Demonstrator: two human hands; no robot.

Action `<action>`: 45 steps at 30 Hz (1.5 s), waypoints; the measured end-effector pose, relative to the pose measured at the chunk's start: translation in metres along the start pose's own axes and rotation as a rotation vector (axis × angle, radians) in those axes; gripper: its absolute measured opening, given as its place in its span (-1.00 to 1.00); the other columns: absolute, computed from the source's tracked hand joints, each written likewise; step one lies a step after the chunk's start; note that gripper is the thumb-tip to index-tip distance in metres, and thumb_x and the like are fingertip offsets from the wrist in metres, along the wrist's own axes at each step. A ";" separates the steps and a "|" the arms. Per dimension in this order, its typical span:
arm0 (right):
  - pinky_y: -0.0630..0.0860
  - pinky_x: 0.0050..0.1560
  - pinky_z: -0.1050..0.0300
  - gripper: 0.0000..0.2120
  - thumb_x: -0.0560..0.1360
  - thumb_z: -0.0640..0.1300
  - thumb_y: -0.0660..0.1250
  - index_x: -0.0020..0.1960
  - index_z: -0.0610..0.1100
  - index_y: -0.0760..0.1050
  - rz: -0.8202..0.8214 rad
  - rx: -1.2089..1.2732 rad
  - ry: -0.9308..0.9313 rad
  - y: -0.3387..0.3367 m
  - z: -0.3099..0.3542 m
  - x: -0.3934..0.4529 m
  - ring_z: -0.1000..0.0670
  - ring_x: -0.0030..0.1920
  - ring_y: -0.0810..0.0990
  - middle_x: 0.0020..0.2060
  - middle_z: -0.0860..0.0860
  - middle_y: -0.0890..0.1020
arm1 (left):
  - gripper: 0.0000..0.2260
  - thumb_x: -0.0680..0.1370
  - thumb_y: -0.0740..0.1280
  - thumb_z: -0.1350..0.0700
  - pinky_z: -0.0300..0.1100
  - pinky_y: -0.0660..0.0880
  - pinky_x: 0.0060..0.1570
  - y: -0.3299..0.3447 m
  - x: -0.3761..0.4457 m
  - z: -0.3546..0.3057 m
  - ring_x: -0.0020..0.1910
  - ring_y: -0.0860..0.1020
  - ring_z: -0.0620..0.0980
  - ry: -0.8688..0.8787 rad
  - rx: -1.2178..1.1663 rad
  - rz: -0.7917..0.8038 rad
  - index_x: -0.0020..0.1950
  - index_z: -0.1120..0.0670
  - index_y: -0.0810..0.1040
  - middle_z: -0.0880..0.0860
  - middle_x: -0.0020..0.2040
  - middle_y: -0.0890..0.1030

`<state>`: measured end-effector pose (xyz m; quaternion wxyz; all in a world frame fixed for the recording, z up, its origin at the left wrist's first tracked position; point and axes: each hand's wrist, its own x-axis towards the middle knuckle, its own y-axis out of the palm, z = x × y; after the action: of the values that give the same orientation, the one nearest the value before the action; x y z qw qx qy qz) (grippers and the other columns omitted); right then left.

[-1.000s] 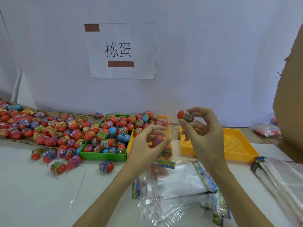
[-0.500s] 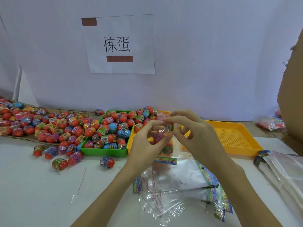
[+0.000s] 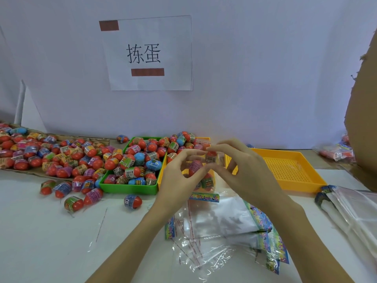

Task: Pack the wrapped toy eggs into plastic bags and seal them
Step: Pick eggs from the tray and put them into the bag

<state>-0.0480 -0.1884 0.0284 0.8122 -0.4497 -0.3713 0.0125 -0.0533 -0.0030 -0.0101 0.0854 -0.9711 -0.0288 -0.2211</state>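
Observation:
My left hand [image 3: 179, 176] pinches the mouth of a small clear plastic bag [image 3: 204, 180] held upright above the table; two wrapped toy eggs show inside it. My right hand [image 3: 242, 172] pinches a red wrapped egg [image 3: 211, 156] at the bag's mouth, partly inside the film. Both hands meet in front of the trays. A green tray [image 3: 130, 187] left of my hands is heaped with red and blue wrapped eggs. A stack of flat bags with colourful header strips [image 3: 224, 223] lies under my forearms.
Loose eggs cover a cardboard sheet [image 3: 36, 172] at the left, and a few lie on the white table [image 3: 40, 242]. A yellow perforated tray [image 3: 289, 170] stands at the right. More clear bags [image 3: 350, 209] lie at the far right, beside a cardboard box [image 3: 363, 119].
My right hand came down and left from head height, bringing the red egg to the mouth of the bag held by my left hand. The bag has stayed in place.

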 end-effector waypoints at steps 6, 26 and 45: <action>0.44 -0.15 0.32 -0.84 0.62 -0.08 0.40 0.18 -0.04 0.62 -0.014 0.060 0.044 0.003 -0.002 0.002 0.15 -0.39 0.56 0.06 0.11 0.56 | -0.74 0.55 0.53 -0.02 -0.25 0.64 0.03 0.001 -0.001 0.003 0.11 0.65 -0.17 0.018 0.047 0.002 0.21 -0.09 0.64 -0.21 0.06 0.68; 0.43 -0.23 0.26 -0.93 0.64 -0.21 0.35 0.04 -0.17 0.62 -0.116 0.095 -0.086 0.006 -0.002 0.001 0.20 -0.35 0.44 -0.02 0.02 0.61 | -0.80 0.55 0.54 0.05 -0.22 0.64 0.06 0.003 -0.001 0.000 0.10 0.68 -0.10 -0.018 -0.067 0.030 0.16 -0.02 0.66 -0.13 0.06 0.71; 0.40 -0.29 0.29 -0.92 0.65 -0.23 0.33 0.03 -0.08 0.56 -0.083 0.220 -0.065 0.014 -0.007 0.000 0.17 -0.37 0.50 -0.15 0.16 0.56 | -0.77 0.53 0.55 0.03 -0.19 0.66 0.04 0.002 -0.002 -0.003 0.12 0.70 -0.07 -0.117 -0.183 0.056 0.16 -0.02 0.66 -0.08 0.06 0.74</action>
<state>-0.0392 -0.1852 0.0157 0.8440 -0.3414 -0.4122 0.0341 -0.0561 -0.0057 -0.0083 0.0008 -0.9864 0.0135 -0.1635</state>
